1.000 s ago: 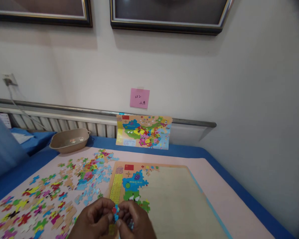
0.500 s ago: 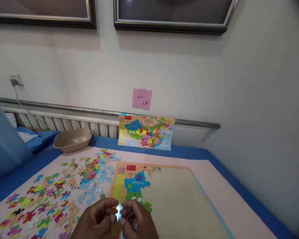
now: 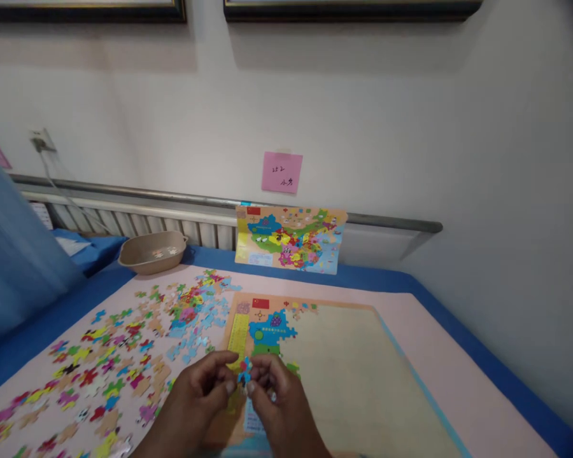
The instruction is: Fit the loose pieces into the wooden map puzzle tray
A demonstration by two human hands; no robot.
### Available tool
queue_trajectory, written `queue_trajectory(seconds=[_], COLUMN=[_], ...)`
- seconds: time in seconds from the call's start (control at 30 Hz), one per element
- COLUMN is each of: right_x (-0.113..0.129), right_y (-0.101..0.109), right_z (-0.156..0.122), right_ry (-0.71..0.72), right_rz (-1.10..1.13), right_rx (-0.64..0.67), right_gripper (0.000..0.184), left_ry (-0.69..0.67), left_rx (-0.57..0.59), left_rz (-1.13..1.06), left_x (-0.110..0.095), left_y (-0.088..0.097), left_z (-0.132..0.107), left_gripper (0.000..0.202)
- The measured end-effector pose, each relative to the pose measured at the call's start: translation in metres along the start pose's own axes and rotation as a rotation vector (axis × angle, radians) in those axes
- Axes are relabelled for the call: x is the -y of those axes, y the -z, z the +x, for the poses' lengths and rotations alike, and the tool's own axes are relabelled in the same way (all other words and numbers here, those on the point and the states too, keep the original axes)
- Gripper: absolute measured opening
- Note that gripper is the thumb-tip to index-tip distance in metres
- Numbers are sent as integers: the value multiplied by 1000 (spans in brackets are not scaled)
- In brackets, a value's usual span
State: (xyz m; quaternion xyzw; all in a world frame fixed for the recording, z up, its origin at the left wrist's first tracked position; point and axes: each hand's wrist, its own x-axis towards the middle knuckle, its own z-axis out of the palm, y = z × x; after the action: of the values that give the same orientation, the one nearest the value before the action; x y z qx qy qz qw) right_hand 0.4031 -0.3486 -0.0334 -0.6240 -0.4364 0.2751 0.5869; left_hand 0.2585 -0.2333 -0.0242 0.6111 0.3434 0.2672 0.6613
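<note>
A small blue and red jigsaw piece [image 3: 244,370] is pinched in the fingertips of my right hand [image 3: 284,397]. Something pale shows in that hand's curled fingers, too small to name. My left hand [image 3: 200,394] is close on the piece's left side, thumb and forefinger apart, with nothing visible between them. Both hands are over the lower left of the puzzle board [image 3: 353,369]. The board's upper left holds joined pieces: a blue region [image 3: 272,331] with a green one below, partly hidden by my hands.
Loose jigsaw pieces [image 3: 88,376] lie scattered across the pink table cover on the left. A partly joined cluster [image 3: 188,312] is farther back. A brown basin [image 3: 153,253] with a few pieces stands behind. A printed map sheet [image 3: 291,238] leans at the wall under a rail.
The piece between my hands showed a pale, shiny face before; now a blue and red one shows. My left fingers have parted from it. The view has tilted down slightly.
</note>
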Motion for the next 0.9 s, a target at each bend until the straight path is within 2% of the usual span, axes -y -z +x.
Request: queue_trajectory(seconds=[0.2,0.47,0.63,0.9], right_x=[3,-2,0,-6], right_y=[-2,-2,-2,-2], right_z=[0,1,2,2], right_ry=[-44,-39,-47,-18], right_rz=[40,42,50,35], right_rx=[-12,-14,-20,-10], right_gripper=[22,23,24,21], left_ry=[-1,1,0,-28], left_rx=[57,62,67,115], left_rz=[-6,49,58,109], left_x=[-8,-14,-18,-4], left_y=[-4,-6,-6,-1], left_z=[-2,-4,-5,-1], left_gripper=[39,28,28,28])
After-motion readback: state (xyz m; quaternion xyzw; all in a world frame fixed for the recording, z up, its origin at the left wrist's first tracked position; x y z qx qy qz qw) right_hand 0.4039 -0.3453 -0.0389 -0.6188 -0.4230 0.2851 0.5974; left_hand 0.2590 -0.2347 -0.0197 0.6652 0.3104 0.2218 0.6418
